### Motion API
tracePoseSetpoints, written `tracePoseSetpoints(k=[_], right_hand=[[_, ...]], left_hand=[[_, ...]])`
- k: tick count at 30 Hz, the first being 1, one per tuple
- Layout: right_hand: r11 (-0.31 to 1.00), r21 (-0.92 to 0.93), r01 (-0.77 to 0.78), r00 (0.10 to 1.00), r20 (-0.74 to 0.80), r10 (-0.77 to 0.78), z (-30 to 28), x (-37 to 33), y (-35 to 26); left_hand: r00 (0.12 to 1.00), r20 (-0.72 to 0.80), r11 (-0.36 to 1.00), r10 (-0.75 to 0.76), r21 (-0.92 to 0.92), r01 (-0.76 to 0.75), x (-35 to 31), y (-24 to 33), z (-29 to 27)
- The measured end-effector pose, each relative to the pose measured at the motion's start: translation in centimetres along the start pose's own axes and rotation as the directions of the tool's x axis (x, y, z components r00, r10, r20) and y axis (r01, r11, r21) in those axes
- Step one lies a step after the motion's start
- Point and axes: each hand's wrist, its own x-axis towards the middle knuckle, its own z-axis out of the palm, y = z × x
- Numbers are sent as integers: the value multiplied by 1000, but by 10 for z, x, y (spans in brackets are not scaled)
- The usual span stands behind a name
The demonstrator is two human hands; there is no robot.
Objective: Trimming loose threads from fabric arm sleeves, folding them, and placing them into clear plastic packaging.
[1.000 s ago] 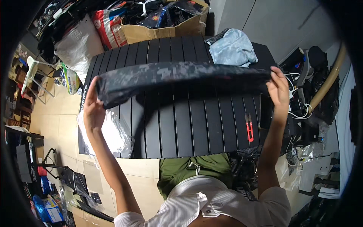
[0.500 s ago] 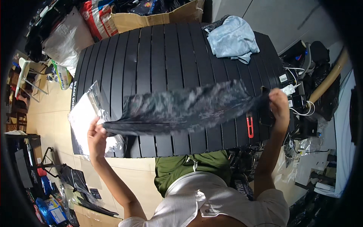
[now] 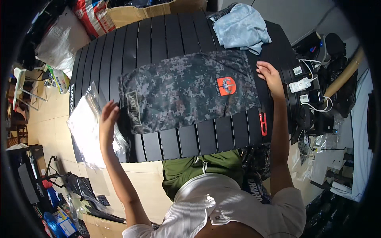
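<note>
A dark digital-camouflage cloth (image 3: 178,91) lies spread nearly flat across the black slatted table (image 3: 168,146), with an orange-red emblem (image 3: 226,86) near its right end and a framed printed patch (image 3: 133,108) at its left. My left hand (image 3: 108,121) is beside the cloth's left edge, holding nothing, fingers slightly bent and apart. Just off the right edge hovers my right hand (image 3: 272,77), open and empty, its fingers loosely bent. Clear plastic bags with white contents (image 3: 89,127) lie by my left hand. A red slotted tool (image 3: 263,123) rests on the table below my right hand.
A crumpled light-blue cloth (image 3: 242,28) sits at the table's far right. White chargers and cables (image 3: 300,85) crowd the right edge. Beyond the far edge stand a cardboard box (image 3: 139,15) and a red-and-white sack (image 3: 93,18). A white chair (image 3: 19,85) is at the left.
The camouflage cloth, stretched between both hands and blurred before, now lies spread on the table farther from me. Both hands have let go of it; the right has moved left and away from me.
</note>
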Motion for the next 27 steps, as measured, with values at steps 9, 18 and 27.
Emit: tracePoseSetpoints(k=[9, 18, 27], right_hand=[[701, -713, -8, 999, 19, 30, 29, -75, -20], [975, 151, -162, 973, 188, 133, 8, -69, -51], [899, 428, -97, 989, -60, 135, 14, -19, -28]], left_hand=[[975, -181, 808, 130, 589, 2, -75, -11, 27], [986, -33, 964, 163, -210, -166, -100, 19, 16], [996, -77, 882, 50, -465, -80, -39, 18, 42]])
